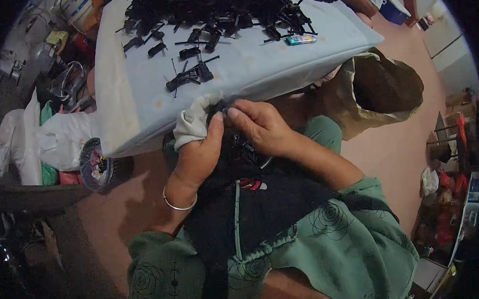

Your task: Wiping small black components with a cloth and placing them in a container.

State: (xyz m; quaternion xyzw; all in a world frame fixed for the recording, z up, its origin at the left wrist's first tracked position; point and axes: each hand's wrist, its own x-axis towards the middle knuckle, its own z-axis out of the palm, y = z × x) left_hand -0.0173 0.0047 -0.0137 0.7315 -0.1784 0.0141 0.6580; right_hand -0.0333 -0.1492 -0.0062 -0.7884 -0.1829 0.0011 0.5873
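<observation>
A: Left hand (pixel 196 152)?
B: Closed around a pale cloth (pixel 190 125), thumb pressed toward a small black part (pixel 219 111) at the near edge of the surface (pixel 134 101).

A: Right hand (pixel 260 128)?
B: Fingertips pinched together on that same black part, meeting the left thumb just above the lap. Exact grip partly hidden by the knuckles.

A: Where does the part sit?
B: Between both hands, held off the surface, just near its padded light-blue edge. Too small and dark to tell its shape.

A: Anything else around?
B: A big heap of black parts (pixel 227 9) at the far side of the surface, with loose pieces (pixel 189 76) scattered nearer. A small colourful packet (pixel 301 39) to the right of the heap. An open brown sack (pixel 382 88) on the floor to the right, a white bag (pixel 60 137) and a round basket (pixel 95 165) to the left. Another person's arm (pixel 353 0) at the far right corner.

A: Step in hand?
B: Seemingly fitting or wiping one piece, both hands working it against the cloth.

A: Next move?
B: Probably needs a firm pinch, a steady left-hand hold, then a free hand for another loose piece.
</observation>
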